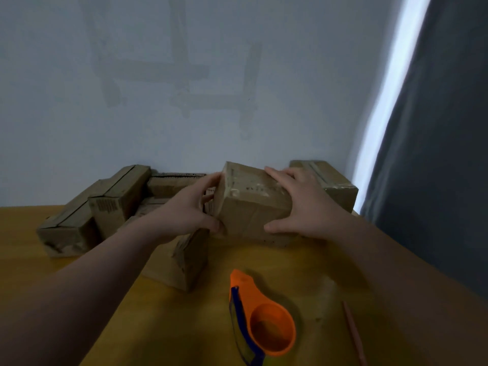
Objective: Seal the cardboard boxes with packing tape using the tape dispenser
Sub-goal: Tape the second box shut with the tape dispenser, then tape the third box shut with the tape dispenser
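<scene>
A taped cardboard box (250, 199) is tilted in the middle of the yellow table (330, 273), held between both hands. My left hand (192, 207) grips its left end, thumb on the near face and fingers behind. My right hand (293, 204) grips its right end, fingers over the top and thumb on the near face. The orange and blue tape dispenser (261, 320) lies on the table in front of the box, untouched.
Several more cardboard boxes stand at the left (92, 210), one box (182, 260) lies under my left wrist, another box (330, 183) sits at the back right by the wall. A thin pencil-like stick (353, 334) lies right of the dispenser. A grey curtain (435, 154) hangs at right.
</scene>
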